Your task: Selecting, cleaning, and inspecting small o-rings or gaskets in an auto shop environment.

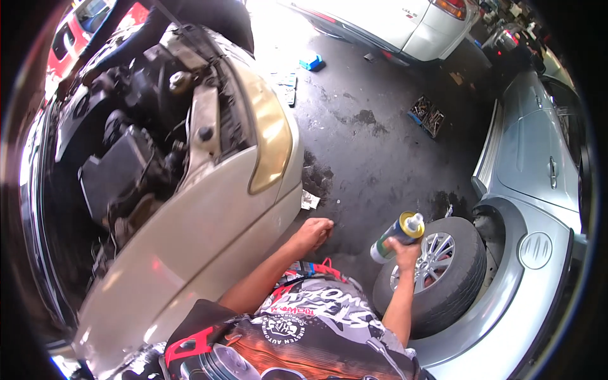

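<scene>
My right hand (405, 250) grips an upright but tilted can (389, 244) with a yellow top and white nozzle, beside an alloy wheel (460, 253) in the silver car's wheel arch. My left hand (313, 233) is closed, fingers curled, near the front bumper of a champagne-coloured car (161, 250); whether anything small is in it I cannot make out. That car's bonnet is raised, showing the engine bay (123, 171).
Another person (209, 19) leans over the engine bay. Beyond are a white car (380, 25), a blue case (310, 61) and a tray of tools (425, 116) on the dark floor. A silver car (525, 152) borders the right side.
</scene>
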